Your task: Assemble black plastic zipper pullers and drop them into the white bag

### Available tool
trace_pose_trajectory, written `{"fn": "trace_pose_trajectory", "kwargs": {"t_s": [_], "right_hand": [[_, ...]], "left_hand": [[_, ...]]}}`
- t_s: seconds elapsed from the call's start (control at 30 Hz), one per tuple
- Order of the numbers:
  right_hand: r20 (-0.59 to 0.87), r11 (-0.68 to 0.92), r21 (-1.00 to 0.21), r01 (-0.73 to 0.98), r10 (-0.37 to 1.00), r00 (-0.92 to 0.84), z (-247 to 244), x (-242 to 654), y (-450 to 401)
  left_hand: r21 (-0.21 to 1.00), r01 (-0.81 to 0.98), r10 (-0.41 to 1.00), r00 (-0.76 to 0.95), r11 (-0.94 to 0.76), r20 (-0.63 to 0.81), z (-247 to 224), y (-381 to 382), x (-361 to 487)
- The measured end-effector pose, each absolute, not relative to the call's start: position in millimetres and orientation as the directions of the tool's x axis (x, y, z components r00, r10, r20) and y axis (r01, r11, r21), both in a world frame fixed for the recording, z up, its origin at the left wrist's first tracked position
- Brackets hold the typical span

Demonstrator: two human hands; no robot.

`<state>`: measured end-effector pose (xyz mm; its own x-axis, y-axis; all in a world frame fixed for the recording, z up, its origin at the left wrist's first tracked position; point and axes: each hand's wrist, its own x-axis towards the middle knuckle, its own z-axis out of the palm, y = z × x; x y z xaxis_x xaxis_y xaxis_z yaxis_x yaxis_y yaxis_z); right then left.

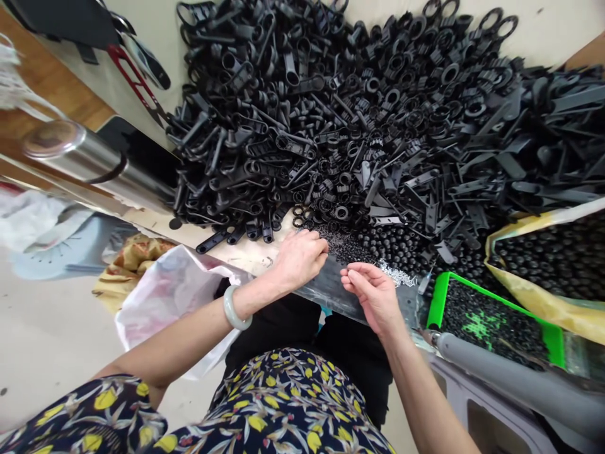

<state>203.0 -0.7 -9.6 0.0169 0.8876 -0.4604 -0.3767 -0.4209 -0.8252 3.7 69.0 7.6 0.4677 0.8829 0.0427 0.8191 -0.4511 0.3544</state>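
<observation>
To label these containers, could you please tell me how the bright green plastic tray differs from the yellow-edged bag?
The green tray has straight walls; the yellow-edged bag has a slack, curved mouth. The tray holds tiny black pieces with some green ones; the bag holds larger black balls. Both are open.

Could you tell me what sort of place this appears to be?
It looks like a small assembly workshop, perhaps in a home: a heap of black parts covers much of the work surface, with small silver pins by the right hand and a green tray of tiny pieces.
</observation>
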Motion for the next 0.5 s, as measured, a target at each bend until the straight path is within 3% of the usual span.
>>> {"fn": "trace_pose_trajectory", "kwargs": {"t_s": [0.17, 0.3, 0.43, 0.5], "right_hand": [[-0.458, -0.406, -0.822, -0.399, 0.888, 0.040, -9.7, 199.4, -8.7], [-0.458, -0.395, -0.809, -0.436, 0.888, 0.044, -7.4, 200.0, -10.4], [-0.485, -0.393, -0.734, -0.554, 0.874, 0.023, -3.3, 199.0, -9.3], [-0.499, -0.387, -0.680, -0.623, 0.866, 0.007, -2.5, 197.8, -9.3]], "left_hand": [[0.453, 0.784, 0.890, 0.453, -0.425, 0.051, 8.8, 70.1, -0.6], [0.657, 0.681, 0.925, 0.372, -0.324, 0.070, 17.4, 63.5, -3.7], [0.920, 0.391, 0.956, 0.280, -0.026, -0.092, 29.8, 50.6, 5.4], [0.968, 0.172, 0.935, 0.275, 0.182, -0.225, 34.8, 43.9, 14.3]]}}
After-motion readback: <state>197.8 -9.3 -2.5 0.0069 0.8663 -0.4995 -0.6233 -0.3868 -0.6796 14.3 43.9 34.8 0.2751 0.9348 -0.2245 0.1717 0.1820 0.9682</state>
